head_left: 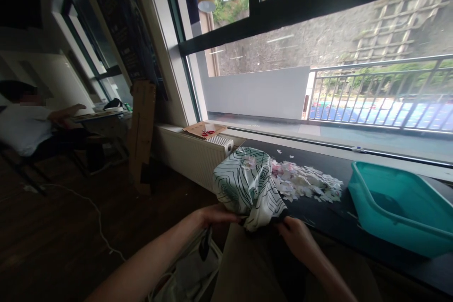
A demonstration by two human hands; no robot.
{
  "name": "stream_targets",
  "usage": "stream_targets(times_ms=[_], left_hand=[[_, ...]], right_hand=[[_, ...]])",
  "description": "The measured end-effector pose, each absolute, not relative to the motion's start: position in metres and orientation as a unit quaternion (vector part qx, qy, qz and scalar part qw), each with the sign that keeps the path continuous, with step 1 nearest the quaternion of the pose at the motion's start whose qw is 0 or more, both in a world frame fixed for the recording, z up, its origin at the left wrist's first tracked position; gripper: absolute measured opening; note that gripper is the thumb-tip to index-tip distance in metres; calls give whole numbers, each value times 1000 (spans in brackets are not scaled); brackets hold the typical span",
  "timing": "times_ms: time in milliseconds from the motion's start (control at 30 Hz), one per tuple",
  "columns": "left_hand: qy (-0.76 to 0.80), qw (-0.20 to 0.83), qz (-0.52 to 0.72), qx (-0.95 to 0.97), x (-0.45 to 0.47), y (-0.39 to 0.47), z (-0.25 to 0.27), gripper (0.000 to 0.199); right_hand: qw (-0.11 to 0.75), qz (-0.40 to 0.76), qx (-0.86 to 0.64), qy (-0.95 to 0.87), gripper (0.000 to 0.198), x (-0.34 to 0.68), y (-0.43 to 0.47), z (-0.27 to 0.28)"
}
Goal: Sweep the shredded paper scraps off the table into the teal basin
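Observation:
A white and green cloth (244,179) with wavy black lines is bunched up over my lap, next to the dark tabletop. Some paper scraps (249,163) lie in a dip on top of it. My left hand (221,215) grips its near left edge, the fingertips partly hidden beneath the fabric. On the other side, my right hand (290,231) pinches a dark edge of the same cloth between thumb and fingers. Just beyond the cloth, a heap of small white and pinkish paper pieces (304,181) is spread on the tabletop (318,217).
A turquoise plastic tub (399,207) stands at the right. Red-handled scissors (207,133) rest on cardboard above a white radiator (187,153). Below my left arm is a pale bag (194,269). Another person (28,125) sits at a table far left, past upright cardboard (141,137).

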State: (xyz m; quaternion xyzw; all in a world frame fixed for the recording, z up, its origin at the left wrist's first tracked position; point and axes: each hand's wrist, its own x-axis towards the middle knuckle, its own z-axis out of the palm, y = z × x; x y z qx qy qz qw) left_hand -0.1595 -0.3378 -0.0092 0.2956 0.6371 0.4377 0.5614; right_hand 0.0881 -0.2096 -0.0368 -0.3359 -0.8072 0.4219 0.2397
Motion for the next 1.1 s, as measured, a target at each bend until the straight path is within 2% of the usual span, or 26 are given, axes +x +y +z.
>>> stream_targets(times_ms=[67, 167, 400, 600, 767, 867, 967, 1033, 1100], left_hand=[[649, 557, 405, 323, -174, -342, -2, 28], [674, 536, 370, 349, -193, -343, 5, 15], [719, 481, 341, 368, -213, -330, 7, 22], [742, 417, 383, 359, -216, -321, 7, 23], [740, 371, 439, 349, -208, -320, 4, 26], [737, 345, 475, 336, -208, -322, 4, 27], [733, 332, 499, 321, -211, -323, 5, 27], [731, 335, 507, 312, -212, -323, 4, 26], [725, 345, 511, 308, -211, -323, 1, 25]], right_hand=[[264, 414, -359, -793, 28, 102, -197, -30], [272, 394, -398, -783, 34, 117, -185, -20], [262, 340, -455, -780, 45, 137, -170, -20], [284, 350, -464, -762, 49, 145, -167, -23], [274, 436, -394, -762, 55, 125, -190, -10], [285, 444, -367, -766, 60, 114, -198, -6], [285, 419, -371, -778, 44, 109, -200, -7], [243, 421, -366, -793, 33, 107, -201, -12], [188, 452, -347, -800, 34, 104, -204, -21]])
